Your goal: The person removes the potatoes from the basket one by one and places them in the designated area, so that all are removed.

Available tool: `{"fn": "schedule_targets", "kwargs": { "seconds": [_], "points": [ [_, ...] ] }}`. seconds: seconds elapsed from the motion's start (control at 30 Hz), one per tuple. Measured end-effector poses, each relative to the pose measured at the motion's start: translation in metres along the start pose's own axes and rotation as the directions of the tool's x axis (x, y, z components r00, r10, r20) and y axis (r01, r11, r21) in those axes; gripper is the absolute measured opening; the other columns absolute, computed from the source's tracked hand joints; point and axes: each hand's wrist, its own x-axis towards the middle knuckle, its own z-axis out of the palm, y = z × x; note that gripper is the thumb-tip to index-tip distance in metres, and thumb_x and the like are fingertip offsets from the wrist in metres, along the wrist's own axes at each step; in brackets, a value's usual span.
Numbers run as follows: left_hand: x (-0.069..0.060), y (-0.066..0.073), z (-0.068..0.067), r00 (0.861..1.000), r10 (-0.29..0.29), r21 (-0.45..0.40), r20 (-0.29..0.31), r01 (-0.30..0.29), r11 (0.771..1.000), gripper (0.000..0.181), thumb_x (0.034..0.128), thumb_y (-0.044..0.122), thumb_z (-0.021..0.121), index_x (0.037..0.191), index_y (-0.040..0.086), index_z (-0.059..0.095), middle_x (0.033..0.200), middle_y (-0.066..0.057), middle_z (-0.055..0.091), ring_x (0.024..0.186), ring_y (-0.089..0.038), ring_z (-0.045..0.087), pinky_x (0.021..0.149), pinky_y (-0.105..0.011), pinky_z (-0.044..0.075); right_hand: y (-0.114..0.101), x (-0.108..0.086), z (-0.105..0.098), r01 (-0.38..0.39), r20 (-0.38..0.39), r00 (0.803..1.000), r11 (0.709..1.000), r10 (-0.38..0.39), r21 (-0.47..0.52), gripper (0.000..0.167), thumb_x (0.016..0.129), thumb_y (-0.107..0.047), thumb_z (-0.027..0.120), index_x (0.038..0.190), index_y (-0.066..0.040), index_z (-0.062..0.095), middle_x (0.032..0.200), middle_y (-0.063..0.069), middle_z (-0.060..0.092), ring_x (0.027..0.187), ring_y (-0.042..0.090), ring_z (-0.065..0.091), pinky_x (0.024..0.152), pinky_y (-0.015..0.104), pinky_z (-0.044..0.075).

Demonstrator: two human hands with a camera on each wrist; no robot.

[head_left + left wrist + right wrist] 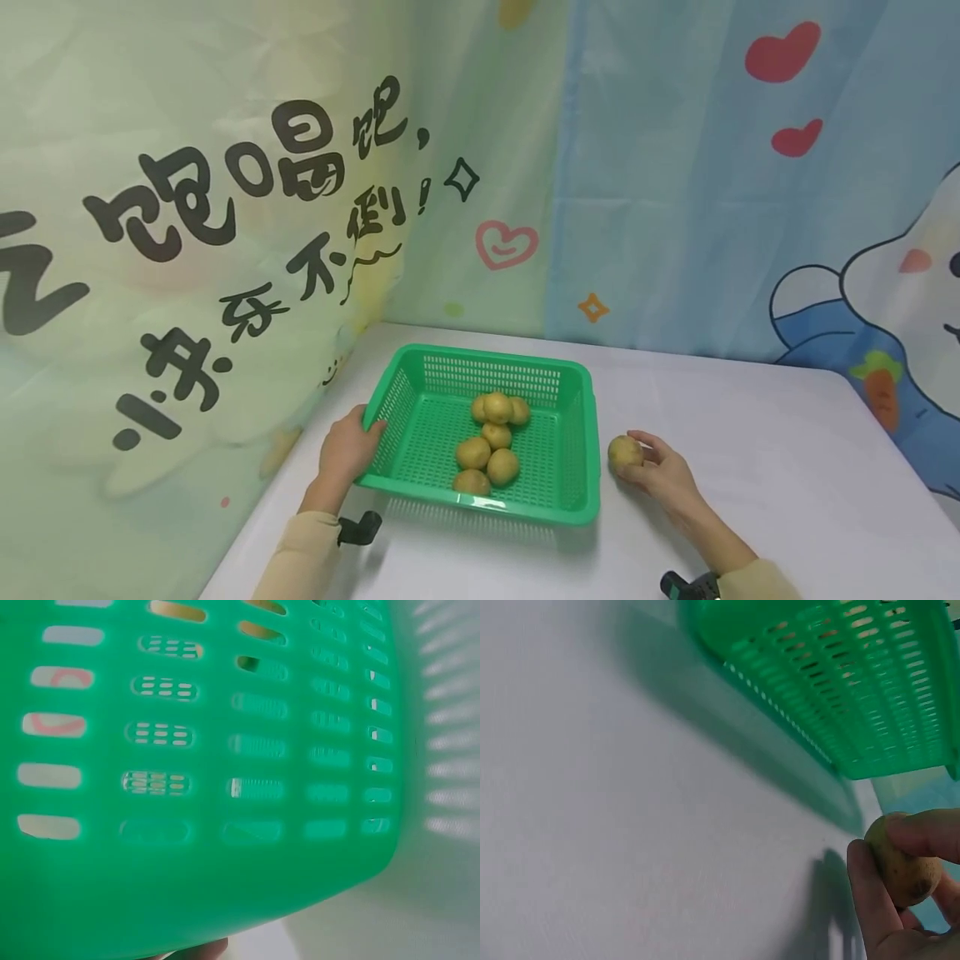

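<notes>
A green plastic basket (573, 450) with slotted walls holds several yellowish potatoes (473, 453), grouped around its middle and front. My left hand (348, 446) grips the basket's left rim, thumb over the edge. In the left wrist view, the basket's wall (187, 877) fills most of the picture and only a fingertip shows below it. Just right of the basket, my right hand (663, 475) holds a single potato (625, 454) between thumb and fingers. That potato (904, 862) has a dark spot in the right wrist view and is apart from the basket (832, 682).
The white tabletop (750, 450) extends around the basket and off to the right. Printed cloth hangings (660, 167) stand along the back and left side. The basket casts a shadow on the table; whether its base touches the surface I cannot tell.
</notes>
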Motion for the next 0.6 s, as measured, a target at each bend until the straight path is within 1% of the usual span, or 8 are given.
{"fn": "schedule_targets", "kwargs": {
  "seconds": [0.07,0.13,0.17,0.23,0.33,0.43,0.6],
  "points": [
    [0.000,0.001,0.000,1.000,0.003,0.001,-0.009,-0.003,1.000,0.048,0.0975,0.027,0.058,0.134,-0.003,0.051,0.093,-0.017,0.067,0.062,-0.020,0.055,0.053,-0.032,0.041,0.005,0.006,0.002,0.032,-0.024,0.999,0.995,-0.035,-0.098,0.071,0.081,-0.010,0.074,0.144,-0.002,0.041,0.135,0.032,0.047,0.113,0.038,0.056,0.077,0.029,0.053],
    [0.000,0.001,0.001,1.000,0.009,0.003,-0.018,-0.009,1.000,0.048,0.0974,0.027,0.058,0.134,-0.004,0.052,0.097,-0.019,0.068,0.064,-0.020,0.056,0.054,-0.033,0.042,0.010,0.010,0.003,0.065,-0.040,0.996,0.979,-0.074,-0.192,0.070,0.081,-0.014,0.075,0.142,-0.002,0.044,0.134,0.032,0.050,0.112,0.040,0.058,0.079,0.034,0.053],
    [0.000,0.001,0.001,1.000,0.011,0.004,-0.022,-0.011,1.000,0.048,0.0973,0.028,0.058,0.134,-0.003,0.052,0.100,-0.020,0.068,0.065,-0.021,0.056,0.055,-0.033,0.043,0.013,0.012,0.004,0.078,-0.044,0.995,0.971,-0.090,-0.225,0.069,0.081,-0.016,0.076,0.142,-0.003,0.045,0.134,0.031,0.051,0.113,0.040,0.058,0.082,0.038,0.053],
    [0.001,0.001,0.002,0.999,0.015,-0.001,-0.031,-0.015,1.000,0.048,0.0972,0.028,0.058,0.134,-0.003,0.052,0.102,-0.020,0.068,0.066,-0.021,0.057,0.056,-0.034,0.043,0.016,0.014,0.006,0.105,-0.049,0.991,0.960,-0.122,-0.260,0.068,0.082,-0.018,0.076,0.141,-0.004,0.046,0.134,0.030,0.052,0.113,0.041,0.058,0.087,0.045,0.051],
    [0.001,0.002,0.003,0.999,0.006,-0.006,-0.036,-0.006,1.000,0.048,0.0971,0.028,0.058,0.135,-0.002,0.052,0.102,-0.019,0.068,0.065,-0.021,0.056,0.055,-0.033,0.042,0.017,0.017,0.009,0.134,-0.056,0.987,0.957,-0.153,-0.259,0.065,0.084,-0.018,0.075,0.141,-0.005,0.047,0.135,0.028,0.053,0.116,0.041,0.057,0.093,0.051,0.046],
    [0.001,0.001,0.003,0.999,-0.009,-0.008,-0.036,0.009,1.000,0.048,0.0970,0.028,0.059,0.135,-0.001,0.052,0.100,-0.018,0.068,0.063,-0.020,0.055,0.053,-0.032,0.041,0.016,0.020,0.012,0.154,-0.053,0.984,0.959,-0.172,-0.239,0.065,0.085,-0.016,0.074,0.142,-0.004,0.045,0.136,0.029,0.051,0.117,0.042,0.057,0.095,0.051,0.046],
    [0.000,-0.002,0.003,1.000,-0.010,-0.011,-0.030,0.009,1.000,0.048,0.0970,0.028,0.059,0.135,-0.002,0.052,0.104,-0.019,0.068,0.064,-0.020,0.055,0.054,-0.032,0.041,0.014,0.024,0.016,0.143,-0.051,0.986,0.961,-0.160,-0.237,0.065,0.087,-0.015,0.073,0.143,-0.003,0.043,0.137,0.031,0.049,0.117,0.043,0.056,0.095,0.051,0.046]
  ]
}}
